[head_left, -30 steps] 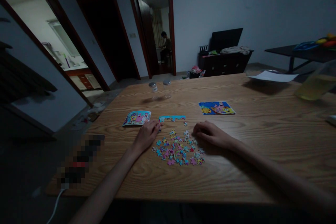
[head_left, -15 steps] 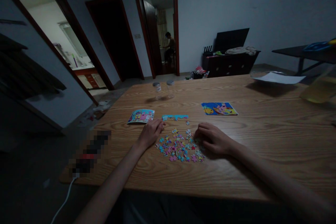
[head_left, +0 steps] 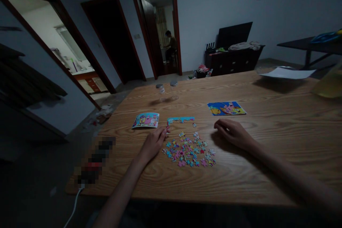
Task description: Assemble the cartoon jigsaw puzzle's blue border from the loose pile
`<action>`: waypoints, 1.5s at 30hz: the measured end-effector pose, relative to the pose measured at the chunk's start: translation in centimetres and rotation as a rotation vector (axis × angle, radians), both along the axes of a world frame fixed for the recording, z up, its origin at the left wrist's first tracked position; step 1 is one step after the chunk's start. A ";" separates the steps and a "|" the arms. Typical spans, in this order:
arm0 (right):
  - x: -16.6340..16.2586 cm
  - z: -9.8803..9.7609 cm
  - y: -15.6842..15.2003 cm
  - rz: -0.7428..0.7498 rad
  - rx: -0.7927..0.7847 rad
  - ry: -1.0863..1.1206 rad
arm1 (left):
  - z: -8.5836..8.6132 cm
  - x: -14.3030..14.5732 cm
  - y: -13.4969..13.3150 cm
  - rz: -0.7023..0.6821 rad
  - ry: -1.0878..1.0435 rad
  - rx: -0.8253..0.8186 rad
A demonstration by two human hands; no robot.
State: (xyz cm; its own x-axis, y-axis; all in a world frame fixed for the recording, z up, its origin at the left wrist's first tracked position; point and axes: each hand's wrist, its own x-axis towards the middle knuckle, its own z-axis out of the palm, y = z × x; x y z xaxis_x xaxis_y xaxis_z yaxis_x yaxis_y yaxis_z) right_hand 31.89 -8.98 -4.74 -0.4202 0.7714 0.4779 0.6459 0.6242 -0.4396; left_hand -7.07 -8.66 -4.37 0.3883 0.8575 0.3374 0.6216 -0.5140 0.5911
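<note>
A loose pile of small jigsaw puzzle pieces lies on the wooden table in front of me. Beyond it is a joined strip of blue-topped edge pieces, with pieces running down from its left end. My left hand rests just left of the pile, its fingertips closed on a puzzle piece below that left end. A single puzzle piece sits under the strip's right end. Right of the pile, my right hand hovers low over the table with loosely bent fingers and nothing visible in them.
A curled cartoon picture card lies left of the strip, and a blue cartoon card lies to the right. Two lidded clear jars stand farther back. A pixelated dark object with a white cable is at the left edge. Someone sits beyond a doorway.
My right hand has moved right, away from the pile's edge. My left hand has drawn slightly down toward me, uncovering pieces below the strip's left end. The view has shifted a little.
</note>
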 end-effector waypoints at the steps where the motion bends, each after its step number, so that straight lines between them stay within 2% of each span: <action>1: 0.1 -0.1 -0.1 -0.002 -0.001 0.000 | 0.1 -0.5 -1.0 -0.003 0.003 -0.012; 5: 0.1 -0.5 -0.1 0.013 -0.014 -0.012 | -0.1 -2.3 -4.9 0.049 0.131 -0.002; 8: 0.0 -0.4 0.0 0.004 -0.032 -0.003 | -0.3 -3.0 -6.1 0.076 0.186 0.043; 17: -0.4 -0.7 1.1 -0.013 0.000 -0.028 | 0.0 -2.7 -5.8 0.049 0.132 0.086; 23: -0.3 -1.2 1.7 0.008 0.050 -0.054 | -0.3 -2.9 -5.9 0.084 0.091 0.039; 27: -1.2 -0.8 1.6 0.075 0.084 -0.070 | -1.4 -3.4 -5.2 0.121 -0.030 -0.066; 31: -2.7 -0.3 1.4 0.213 0.103 -0.139 | -2.8 -4.1 -4.4 0.143 -0.176 -0.190; 34: -3.4 -0.3 1.4 0.269 0.097 -0.201 | -2.8 -4.2 -3.9 0.201 -0.272 -0.209; 38: -3.5 -0.3 1.3 0.262 0.086 -0.192 | -1.1 -2.1 -2.6 0.267 -0.456 -0.185; 42: -3.4 0.2 0.8 0.284 0.084 -0.174 | 1.1 2.8 -0.3 0.133 -0.527 -0.219; 45: -3.4 0.4 0.7 0.296 0.082 -0.153 | 2.0 6.5 1.4 0.079 -0.538 -0.233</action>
State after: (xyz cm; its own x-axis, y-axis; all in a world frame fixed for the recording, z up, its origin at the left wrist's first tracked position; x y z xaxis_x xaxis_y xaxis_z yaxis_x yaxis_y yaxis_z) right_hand 28.48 -8.28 -4.38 -0.6916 0.5669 0.4475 0.4859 0.8236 -0.2924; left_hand -0.58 -7.23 -2.36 0.1473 0.9520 0.2684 0.2345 -0.2972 0.9256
